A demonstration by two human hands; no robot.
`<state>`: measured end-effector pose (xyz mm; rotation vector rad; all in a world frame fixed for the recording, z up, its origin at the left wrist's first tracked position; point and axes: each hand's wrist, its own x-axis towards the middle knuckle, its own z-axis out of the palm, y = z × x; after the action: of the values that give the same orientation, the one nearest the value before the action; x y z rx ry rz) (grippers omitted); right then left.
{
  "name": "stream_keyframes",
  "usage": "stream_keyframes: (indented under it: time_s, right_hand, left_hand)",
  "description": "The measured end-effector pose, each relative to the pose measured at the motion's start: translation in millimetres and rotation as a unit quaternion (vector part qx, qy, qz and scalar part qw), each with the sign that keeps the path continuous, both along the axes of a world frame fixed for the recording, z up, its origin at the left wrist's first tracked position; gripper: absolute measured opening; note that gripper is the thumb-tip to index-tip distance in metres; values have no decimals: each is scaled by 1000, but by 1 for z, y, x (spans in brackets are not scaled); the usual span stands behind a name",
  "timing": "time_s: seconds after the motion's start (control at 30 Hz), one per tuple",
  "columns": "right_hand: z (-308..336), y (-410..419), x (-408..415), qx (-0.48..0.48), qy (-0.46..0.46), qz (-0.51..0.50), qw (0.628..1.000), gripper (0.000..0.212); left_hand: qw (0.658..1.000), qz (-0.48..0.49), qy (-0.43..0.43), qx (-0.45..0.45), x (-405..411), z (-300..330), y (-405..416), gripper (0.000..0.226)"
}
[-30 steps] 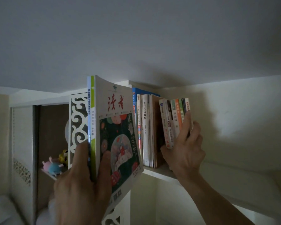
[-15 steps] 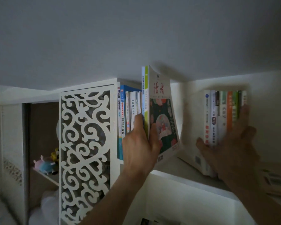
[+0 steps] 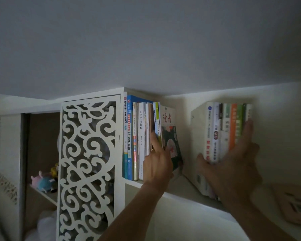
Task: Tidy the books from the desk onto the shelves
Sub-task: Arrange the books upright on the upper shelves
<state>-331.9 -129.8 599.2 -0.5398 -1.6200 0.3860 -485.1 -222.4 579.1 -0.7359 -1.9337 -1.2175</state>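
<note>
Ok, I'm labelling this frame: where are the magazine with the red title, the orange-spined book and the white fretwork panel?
Magazine with the red title point(image 3: 169, 119): head view, upper cover.
Orange-spined book point(image 3: 232, 126): head view, mid spine.
White fretwork panel point(image 3: 89, 162): head view, central scrollwork.

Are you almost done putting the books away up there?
Partly. A row of books already stands at the shelf's left end. The left hand is sliding the magazine in beside them, while the right hand props up a separate group of books. An open gap remains between them. The desk is out of view.
</note>
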Motion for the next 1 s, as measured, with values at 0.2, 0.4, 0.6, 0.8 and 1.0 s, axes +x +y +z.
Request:
stream_keyframes:
  time_s: [0.2, 0.4, 0.6, 0.8, 1.0]
  right_hand:
    - [1, -44, -65, 37, -85, 9, 996, 136]
    - [0, -33, -62, 62, -150, 88, 983, 146]
    - [-6, -31, -64, 80, -207, 45, 974, 135]
    - [-15, -18, -26, 62, -221, 155, 961, 126]
    - [-23, 9, 53, 87, -345, 60, 933, 106]
  left_hand:
    - [960, 157, 214, -94, -1, 7, -33, 78]
    - [947, 53, 296, -112, -42, 2, -37, 62]
    - [948, 81, 280, -126, -47, -2, -37, 59]
    - [970, 19, 208, -122, -2, -5, -43, 62]
    - [946, -26, 277, -167, 77, -18, -19, 62]
